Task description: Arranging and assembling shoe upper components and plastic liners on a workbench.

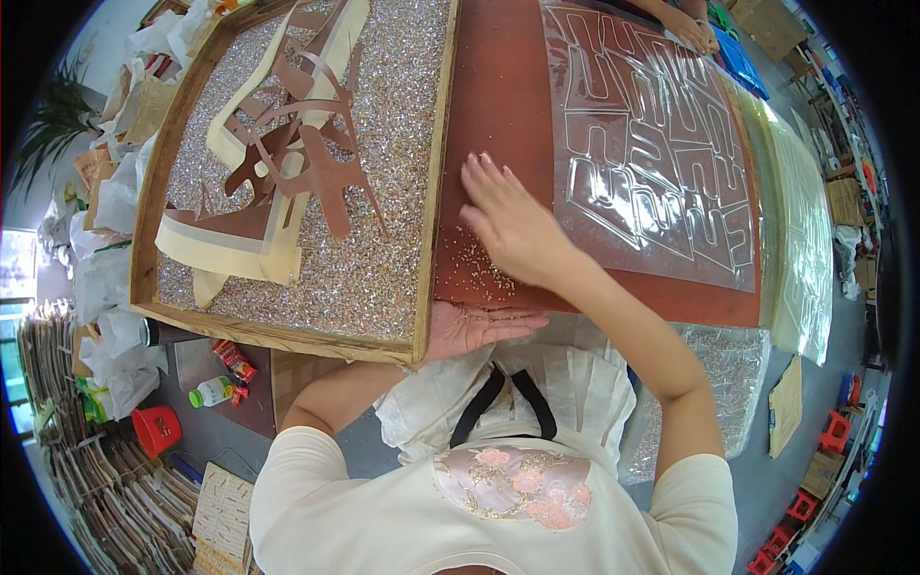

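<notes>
My right hand (517,230) lies on the reddish-brown board (498,96), palm down with fingers stretched and slightly apart. Small glittering grains (471,268) are scattered by its wrist and toward the near edge. Just under that edge, my left hand (479,329) is held palm up with its fingers extended, beside the corner of a wooden-framed tray (278,346). Whether any grains rest in the palm is too small to tell. Glittering grains fill the tray, and brown cut-out scraps (326,177) with cream backing strips (225,259) lie on top.
A clear plastic sheet (661,144) with outlined shapes covers the board's right part. Another person's hands (695,29) are at the far right edge. A red bucket (156,429), a bottle (211,391) and stacked strips (86,479) stand at left; red stools (834,431) at right.
</notes>
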Demonstrator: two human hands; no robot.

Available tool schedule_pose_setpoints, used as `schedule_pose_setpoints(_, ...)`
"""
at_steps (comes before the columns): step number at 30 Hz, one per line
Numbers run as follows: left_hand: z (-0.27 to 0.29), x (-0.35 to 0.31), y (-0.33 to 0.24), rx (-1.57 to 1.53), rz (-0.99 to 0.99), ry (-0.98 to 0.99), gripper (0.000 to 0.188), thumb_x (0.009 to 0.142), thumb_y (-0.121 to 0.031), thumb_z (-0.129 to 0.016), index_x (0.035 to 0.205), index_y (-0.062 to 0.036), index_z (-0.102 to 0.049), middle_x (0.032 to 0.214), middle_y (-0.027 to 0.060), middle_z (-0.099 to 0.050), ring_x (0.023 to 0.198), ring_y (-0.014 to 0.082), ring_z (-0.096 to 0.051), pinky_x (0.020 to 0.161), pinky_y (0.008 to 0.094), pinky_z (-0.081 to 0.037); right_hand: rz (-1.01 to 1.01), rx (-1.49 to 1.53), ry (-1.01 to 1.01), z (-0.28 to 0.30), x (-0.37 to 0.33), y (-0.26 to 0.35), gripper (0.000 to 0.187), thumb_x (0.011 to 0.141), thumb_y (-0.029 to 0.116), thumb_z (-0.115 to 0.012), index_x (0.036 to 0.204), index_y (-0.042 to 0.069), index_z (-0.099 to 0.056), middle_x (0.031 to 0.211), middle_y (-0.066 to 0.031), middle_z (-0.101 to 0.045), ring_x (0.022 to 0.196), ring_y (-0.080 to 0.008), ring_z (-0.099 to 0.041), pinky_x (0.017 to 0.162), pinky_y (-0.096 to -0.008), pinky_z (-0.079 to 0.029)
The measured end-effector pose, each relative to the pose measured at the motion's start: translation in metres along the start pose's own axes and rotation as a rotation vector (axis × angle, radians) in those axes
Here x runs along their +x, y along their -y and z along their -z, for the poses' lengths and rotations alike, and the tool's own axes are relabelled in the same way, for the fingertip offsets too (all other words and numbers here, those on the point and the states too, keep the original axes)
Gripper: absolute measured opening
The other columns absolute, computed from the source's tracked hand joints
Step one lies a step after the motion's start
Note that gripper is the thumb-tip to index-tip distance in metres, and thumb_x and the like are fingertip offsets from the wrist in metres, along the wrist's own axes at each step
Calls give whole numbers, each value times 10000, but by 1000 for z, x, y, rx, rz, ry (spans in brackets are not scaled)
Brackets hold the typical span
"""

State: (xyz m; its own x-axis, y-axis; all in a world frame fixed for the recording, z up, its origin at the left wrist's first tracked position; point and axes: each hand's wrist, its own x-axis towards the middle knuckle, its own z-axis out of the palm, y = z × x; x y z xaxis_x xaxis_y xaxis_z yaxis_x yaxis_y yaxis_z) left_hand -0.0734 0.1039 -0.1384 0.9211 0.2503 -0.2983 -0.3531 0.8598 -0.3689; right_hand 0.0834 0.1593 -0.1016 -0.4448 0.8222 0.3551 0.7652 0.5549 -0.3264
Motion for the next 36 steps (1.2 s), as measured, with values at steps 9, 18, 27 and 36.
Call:
schedule_pose_setpoints(9, 53, -3, -13, -196, -35, 143, 564, 961, -413, -356, 1343, 2, -377, 1353, 195, -434, 1258, 343, -418, 1081, 527, -303, 7, 218, 294, 16, -82, 90, 583, 935, 298, -403, 1371, -76, -306, 1439, -229, -307, 1369, -334, -249, 1135, -433, -169)
schedule_pose_setpoints(18, 52, -14, -2, 110, -215, 153, 521, 958, -380, -369, 1318, -5, -410, 1337, 189, -455, 1206, 305, -482, 1031, 485, -390, -115, 51, 206, 20, -79, 62, 579, 916, 253, -439, 1382, -60, -299, 1454, -218, -285, 1385, -316, -221, 1142, -422, -151)
schedule_pose_setpoints(27, 5, -31, 7, 248, -292, 75, 545, 980, -362, -325, 1358, 31, -333, 1362, 294, -367, 1276, 419, -370, 1095, 540, -298, -100, 9, -73, 10, -24, 40, 526, 884, 170, -438, 1330, -98, -358, 1419, -240, -326, 1356, -343, -269, 1129, -433, -202)
schedule_pose_setpoints(36, 18, -48, 15, 121, -359, 162, 555, 969, -417, -320, 1314, 7, -414, 1320, 229, -458, 1232, 340, -446, 1066, 536, -335, -76, 155, 186, 14, -94, 123, 543, 888, 191, -439, 1317, -132, -355, 1420, -278, -301, 1368, -365, -239, 1131, -446, -179)
